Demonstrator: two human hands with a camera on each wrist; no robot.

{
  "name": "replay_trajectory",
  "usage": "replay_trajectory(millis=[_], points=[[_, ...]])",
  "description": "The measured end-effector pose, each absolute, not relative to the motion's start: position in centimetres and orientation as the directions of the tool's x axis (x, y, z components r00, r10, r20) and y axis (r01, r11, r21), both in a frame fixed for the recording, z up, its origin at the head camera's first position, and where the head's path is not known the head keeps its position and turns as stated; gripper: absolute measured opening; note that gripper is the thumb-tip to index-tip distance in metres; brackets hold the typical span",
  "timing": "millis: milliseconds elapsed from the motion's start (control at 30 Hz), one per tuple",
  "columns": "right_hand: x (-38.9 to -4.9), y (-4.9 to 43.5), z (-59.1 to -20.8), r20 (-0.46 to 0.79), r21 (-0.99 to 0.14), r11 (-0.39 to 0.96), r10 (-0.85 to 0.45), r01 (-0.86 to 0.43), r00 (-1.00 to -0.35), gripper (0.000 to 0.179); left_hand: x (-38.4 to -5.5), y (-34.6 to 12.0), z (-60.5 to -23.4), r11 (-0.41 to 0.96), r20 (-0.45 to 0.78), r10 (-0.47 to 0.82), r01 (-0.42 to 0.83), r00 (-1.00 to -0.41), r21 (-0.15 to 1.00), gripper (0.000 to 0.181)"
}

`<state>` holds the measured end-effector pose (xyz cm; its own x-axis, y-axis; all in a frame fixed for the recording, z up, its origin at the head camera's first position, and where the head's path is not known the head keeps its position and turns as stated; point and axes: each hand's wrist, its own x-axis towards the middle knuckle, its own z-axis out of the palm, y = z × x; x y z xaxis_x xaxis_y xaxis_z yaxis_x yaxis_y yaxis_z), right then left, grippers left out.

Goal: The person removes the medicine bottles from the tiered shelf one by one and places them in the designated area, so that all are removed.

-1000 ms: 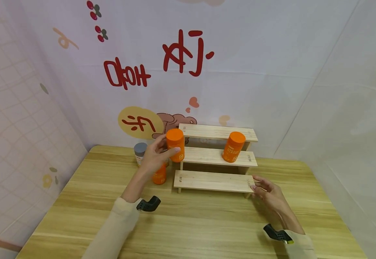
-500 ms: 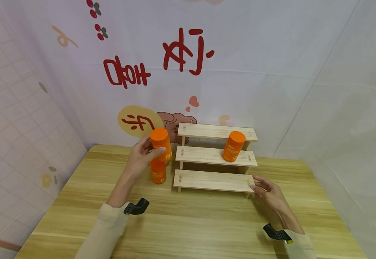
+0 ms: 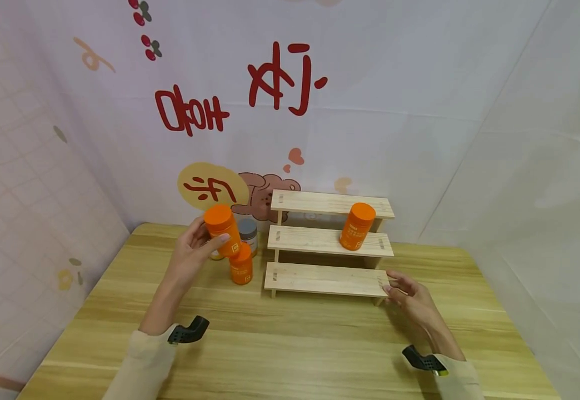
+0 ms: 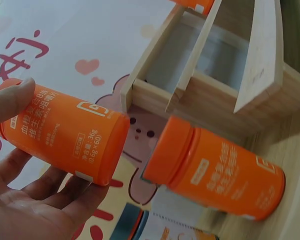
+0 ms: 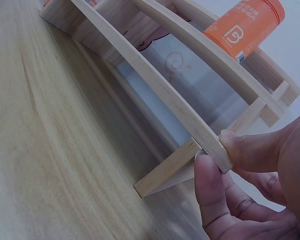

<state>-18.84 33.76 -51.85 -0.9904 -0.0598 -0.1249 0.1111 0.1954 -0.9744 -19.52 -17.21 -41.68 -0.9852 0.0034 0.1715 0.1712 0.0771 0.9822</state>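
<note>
My left hand [image 3: 190, 253] holds an orange supplement bottle [image 3: 222, 229] in the air, thumb on one side and fingers on the other, left of the wooden three-step shelf [image 3: 326, 278]. In the left wrist view the held bottle [image 4: 65, 131] is tilted, its printed label showing. Just below it, a second orange bottle [image 3: 241, 265] stands on the table. A third orange bottle [image 3: 357, 226] is on the right part of the middle step. My right hand [image 3: 415, 300] pinches the right end of the lowest step, thumb on top in the right wrist view [image 5: 255, 185].
A grey-lidded jar [image 3: 248, 236] stands behind the table bottle, partly hidden. Another container's base shows under the held bottle. A printed cloth wall [image 3: 370, 111] rises behind the wooden table [image 3: 290, 355].
My left hand has carried the orange bottle leftward, away from the shelf's left end, uncovering the grey-lidded jar. The right hand stays at the lowest step.
</note>
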Motion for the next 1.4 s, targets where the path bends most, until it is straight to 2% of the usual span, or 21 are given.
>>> replay_trajectory(millis=[367, 633, 767, 1133, 1400], points=[[-18.9, 33.8, -51.8, -0.119, -0.973, 0.206, -0.057, 0.105, -0.991, 0.056, -18.5, -19.2, -42.5, 0.102, 0.17, -0.044, 0.164, -0.985, 0.981, 0.065], [-18.8, 33.7, -51.3, -0.143, -0.962, 0.244, -0.065, 0.123, -0.988, 0.056, -18.3, -20.2, -43.7, 0.128, 0.159, -0.06, 0.15, -0.986, 0.98, 0.057], [-18.7, 33.7, -51.3, -0.155, -0.962, 0.239, -0.062, 0.136, -0.986, 0.056, -18.3, -20.7, -44.6, 0.156, 0.153, -0.072, 0.141, -0.986, 0.978, 0.06], [-18.9, 33.7, -51.5, -0.174, -0.956, 0.247, -0.041, 0.159, -0.984, 0.056, -18.4, -21.8, -47.6, 0.184, 0.037, -0.119, 0.015, -0.992, 0.983, 0.067], [-18.9, 33.8, -51.6, -0.171, -0.959, 0.236, -0.049, 0.155, -0.984, 0.057, -18.6, -21.8, -49.8, 0.167, 0.035, -0.109, 0.017, -0.993, 0.986, 0.065]])
